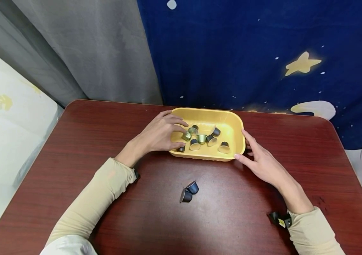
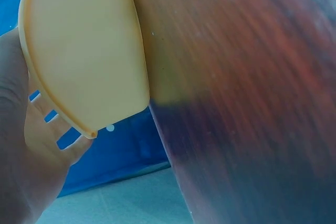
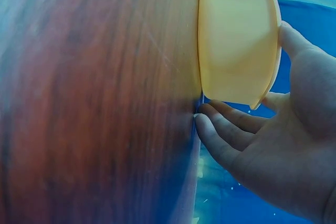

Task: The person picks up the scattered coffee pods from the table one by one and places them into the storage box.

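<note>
A yellow plastic tray (image 1: pixel 206 154) holds several coffee capsules, such as a green one (image 1: pixel 201 139) and a dark one with a pale foil lid (image 1: pixel 224 147). My left hand (image 1: pixel 161 132) reaches over the tray's left end, its spread fingers above the capsules inside. A dark capsule (image 1: pixel 181 149) lies right by the thumb, partly covered by it. At the opposite end, my right hand (image 1: pixel 265 164) has its thumb tip at the front right corner of the rim. Its other fingers extend along the outer end wall, as the right wrist view also shows.
Two dark capsules, one bluish (image 1: pixel 192 187) and one black (image 1: pixel 186 196), lie together on the reddish-brown table (image 1: pixel 232 219) in front of the tray. Behind the table's far edge hang a blue curtain (image 1: pixel 232 53) and a grey curtain (image 1: pixel 104 49).
</note>
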A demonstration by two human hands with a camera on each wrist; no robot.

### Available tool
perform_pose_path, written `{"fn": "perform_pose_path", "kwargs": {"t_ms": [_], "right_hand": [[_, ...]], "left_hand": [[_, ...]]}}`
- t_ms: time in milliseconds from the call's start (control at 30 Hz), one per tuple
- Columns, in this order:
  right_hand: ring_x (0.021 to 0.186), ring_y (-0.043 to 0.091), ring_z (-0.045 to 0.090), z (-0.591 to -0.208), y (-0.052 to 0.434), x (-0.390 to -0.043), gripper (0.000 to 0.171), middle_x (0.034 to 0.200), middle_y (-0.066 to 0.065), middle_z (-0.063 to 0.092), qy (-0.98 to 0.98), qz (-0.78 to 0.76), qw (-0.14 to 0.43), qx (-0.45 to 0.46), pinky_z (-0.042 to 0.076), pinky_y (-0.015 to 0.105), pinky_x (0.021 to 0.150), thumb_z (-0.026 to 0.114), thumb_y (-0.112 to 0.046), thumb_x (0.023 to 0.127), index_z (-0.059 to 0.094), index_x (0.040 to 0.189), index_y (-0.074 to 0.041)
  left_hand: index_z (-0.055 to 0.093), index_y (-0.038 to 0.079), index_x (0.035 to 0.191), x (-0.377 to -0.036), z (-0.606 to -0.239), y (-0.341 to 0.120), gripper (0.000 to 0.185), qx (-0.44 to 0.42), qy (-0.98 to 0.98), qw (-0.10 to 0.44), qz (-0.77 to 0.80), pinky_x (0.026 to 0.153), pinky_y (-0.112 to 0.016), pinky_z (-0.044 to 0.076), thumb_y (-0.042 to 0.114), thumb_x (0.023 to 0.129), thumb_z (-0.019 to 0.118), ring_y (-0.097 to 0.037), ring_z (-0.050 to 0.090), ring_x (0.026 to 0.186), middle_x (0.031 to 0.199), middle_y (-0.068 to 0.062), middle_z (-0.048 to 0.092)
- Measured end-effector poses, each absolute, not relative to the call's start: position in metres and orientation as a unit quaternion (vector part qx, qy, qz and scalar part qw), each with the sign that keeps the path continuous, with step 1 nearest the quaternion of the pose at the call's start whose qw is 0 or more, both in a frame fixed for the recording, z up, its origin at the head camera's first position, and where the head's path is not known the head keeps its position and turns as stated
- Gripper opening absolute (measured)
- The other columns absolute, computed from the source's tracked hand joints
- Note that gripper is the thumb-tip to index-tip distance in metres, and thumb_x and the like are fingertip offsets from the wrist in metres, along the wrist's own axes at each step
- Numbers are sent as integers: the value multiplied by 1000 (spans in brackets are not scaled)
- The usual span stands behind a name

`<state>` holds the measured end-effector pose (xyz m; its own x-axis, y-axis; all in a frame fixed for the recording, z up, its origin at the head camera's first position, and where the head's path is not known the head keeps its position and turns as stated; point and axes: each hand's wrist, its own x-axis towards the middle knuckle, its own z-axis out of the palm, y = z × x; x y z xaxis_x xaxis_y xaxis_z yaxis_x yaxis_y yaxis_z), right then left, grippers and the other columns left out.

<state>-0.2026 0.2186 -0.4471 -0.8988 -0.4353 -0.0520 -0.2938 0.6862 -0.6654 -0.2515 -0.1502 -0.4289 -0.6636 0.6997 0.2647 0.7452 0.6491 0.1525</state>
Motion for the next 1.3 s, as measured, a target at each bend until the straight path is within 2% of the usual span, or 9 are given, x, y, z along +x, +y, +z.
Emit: {"fn": "perform_pose_path", "kwargs": {"t_ms": [433,867,1100,1300], "right_hand": [[118,32,58,-446,218,-203,84,138,15,51,914,-339,97,-203,45,53,99,62,-42,97,10,161,-24],[121,32,56,-445,218,-201,85,139,14,50,915,-334,109,-198,45,53,99,62,-44,97,8,161,-26],[118,32,58,-445,218,-202,84,138,15,52,915,-335,94,-203,45,53,98,62,-41,98,10,161,-24],[118,32,58,-446,218,-201,85,137,15,52,915,-336,92,-204,46,53,98,63,-41,98,10,161,-23]], "left_hand": [[79,21,101,-245,-429,-152,32,-408,-891,133,-148,111,-49,32,46,82,76,-22,56,121,120,1,69],[77,20,114,-233,-424,-154,40,-408,-885,146,-169,110,-51,33,46,84,75,-23,55,122,125,-1,66],[73,20,121,-225,-424,-153,45,-414,-878,155,-182,111,-51,32,49,86,72,-21,54,124,127,0,65],[70,18,126,-213,-422,-153,50,-422,-875,159,-174,112,-54,29,49,87,70,-21,50,132,134,-1,62]]}}
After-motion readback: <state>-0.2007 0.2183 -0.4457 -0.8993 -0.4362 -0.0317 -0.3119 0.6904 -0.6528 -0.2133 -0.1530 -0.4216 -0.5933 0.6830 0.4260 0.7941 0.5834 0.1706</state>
